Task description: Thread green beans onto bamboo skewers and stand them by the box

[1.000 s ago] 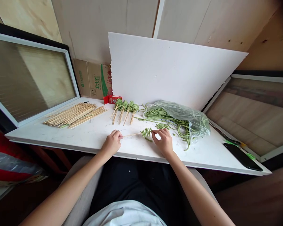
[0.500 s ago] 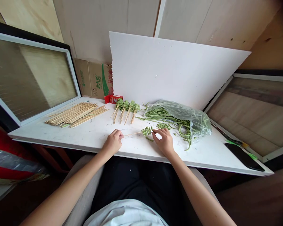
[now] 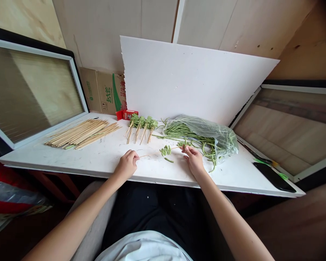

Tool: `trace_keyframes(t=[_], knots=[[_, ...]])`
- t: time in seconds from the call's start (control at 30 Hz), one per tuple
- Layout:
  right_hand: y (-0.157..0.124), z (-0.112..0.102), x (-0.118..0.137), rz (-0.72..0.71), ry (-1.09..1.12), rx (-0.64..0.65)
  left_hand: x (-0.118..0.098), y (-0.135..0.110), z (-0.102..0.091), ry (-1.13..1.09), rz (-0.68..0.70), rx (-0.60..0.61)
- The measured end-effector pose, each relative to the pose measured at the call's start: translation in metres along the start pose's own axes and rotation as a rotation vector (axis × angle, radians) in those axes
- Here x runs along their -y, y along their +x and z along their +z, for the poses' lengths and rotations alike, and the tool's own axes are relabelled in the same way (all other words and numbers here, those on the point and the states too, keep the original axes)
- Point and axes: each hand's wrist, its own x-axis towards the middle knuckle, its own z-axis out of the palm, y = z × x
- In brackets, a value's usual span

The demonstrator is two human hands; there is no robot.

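My left hand (image 3: 126,163) is closed on the blunt end of a thin wooden skewer (image 3: 149,155), held level just over the table. Short cut pieces of green bean (image 3: 165,150) are threaded side by side along it, and its bare tip points right. Close to that tip is my right hand (image 3: 193,158), thumb and forefinger apart beside a small heap of cut bean pieces (image 3: 187,143); I see nothing held between them. One loose bean piece (image 3: 168,160) lies below the threaded row.
Filled bean skewers (image 3: 143,122) lie behind, left of a plastic bag of long beans (image 3: 206,130). Bare skewers (image 3: 81,133) are piled at left. A red box (image 3: 129,115), a carton (image 3: 103,90) and a white board (image 3: 195,79) stand at the back; a black phone (image 3: 274,177) lies at right.
My right hand has moved off the threaded pieces, slightly right, toward the heap, and its fingers have parted. More bare skewer tip shows. The view has shifted a little.
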Motion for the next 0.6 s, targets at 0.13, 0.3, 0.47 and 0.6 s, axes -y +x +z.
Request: trace_keyframes(t=[0.13, 0.3, 0.47, 0.6], knots=[[0.0003, -0.0006, 0.0006, 0.009, -0.021, 0.058, 0.0010, -0.0003, 0.0002, 0.006, 0.008, 0.005], [0.0007, -0.0002, -0.0007, 0.011, -0.012, 0.043, 0.0008, -0.0004, 0.0001, 0.002, 0.013, -0.003], [0.0011, -0.0002, -0.0029, 0.011, -0.012, 0.039, -0.0002, -0.0006, -0.0005, -0.001, 0.018, -0.007], [0.0006, -0.0008, -0.0035, 0.002, -0.039, 0.043, -0.0007, -0.0005, -0.0007, 0.016, 0.022, -0.008]])
